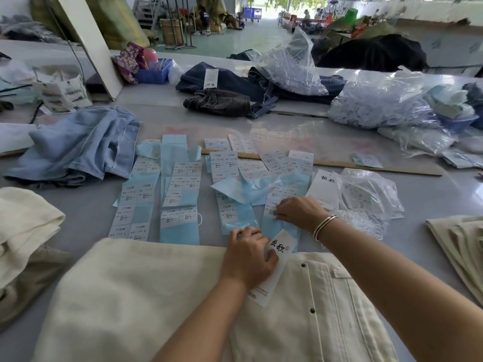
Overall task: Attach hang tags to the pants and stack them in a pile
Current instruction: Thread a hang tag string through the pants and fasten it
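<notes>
Left hand [248, 257] curled around white paper hang tag [274, 270] at cream pants' [130, 296] waistband edge, right hand [298, 211] pinching blue sticker sheet [277, 226], grey surface [431, 194] crowded ahead

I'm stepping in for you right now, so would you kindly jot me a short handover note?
Left hand holds a white hang tag flat on the cream pants in front of you.
Right hand picks at a sticker on the blue label sheets.
Spare tags lie right of the sheets.
Done: tag fetched.
Left: sticker, attach tag, stack pants.
</notes>
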Demonstrator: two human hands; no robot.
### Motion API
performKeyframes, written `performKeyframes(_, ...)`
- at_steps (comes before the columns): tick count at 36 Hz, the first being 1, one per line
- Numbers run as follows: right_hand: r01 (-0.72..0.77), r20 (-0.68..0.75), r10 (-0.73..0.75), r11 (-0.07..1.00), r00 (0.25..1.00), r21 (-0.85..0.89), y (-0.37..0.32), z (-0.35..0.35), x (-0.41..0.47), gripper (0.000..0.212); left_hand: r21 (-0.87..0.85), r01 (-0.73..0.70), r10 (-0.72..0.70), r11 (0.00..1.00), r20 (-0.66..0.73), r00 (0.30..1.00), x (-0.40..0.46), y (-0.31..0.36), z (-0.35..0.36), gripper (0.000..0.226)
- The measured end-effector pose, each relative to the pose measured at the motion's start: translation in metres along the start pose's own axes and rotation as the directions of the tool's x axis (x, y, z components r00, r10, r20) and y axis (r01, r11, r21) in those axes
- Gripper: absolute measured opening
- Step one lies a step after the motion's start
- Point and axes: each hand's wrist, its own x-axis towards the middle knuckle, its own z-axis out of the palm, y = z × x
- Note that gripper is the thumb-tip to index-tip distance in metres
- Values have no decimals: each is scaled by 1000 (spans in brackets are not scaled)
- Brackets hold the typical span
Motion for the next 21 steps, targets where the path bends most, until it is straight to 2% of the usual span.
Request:
performKeyframes(5, -37, -23, 35, 997, 999, -73, -7, 3, -2, 34, -4, -5, 5, 1000, 1, 1000, 0, 0, -1, 26)
performKeyframes(13, -55, -120, 46, 996, 992, -72, -12, 20, -2, 26, -4, -7, 7, 1000, 15, 1000, 0, 0, 0, 27)
performKeyframes(15, -122, -183, 118, 992, 976, -9, -10, 21, -1, 26, -9, 0, 1, 1000, 37, 999, 1, 0, -1, 28)
performKeyframes(16, -190, -237, 210, 976, 949, 106, -8, 20, 0, 25, -6, 1, -1, 1000, 34, 999, 1, 0, -1, 26)
performKeyframes(18, -327, -290, 470, 843, 834, 427, -2, 14, 2, 19, -6, 10, -10, 1000, 17, 1000, 1, 0, -1, 21)
performKeyframes(21, -374, -162, 759, 480, 630, 793, 14, -7, 0, 15, 1, 2, -1, 1000, -17, 1000, 0, -1, -1, 23)
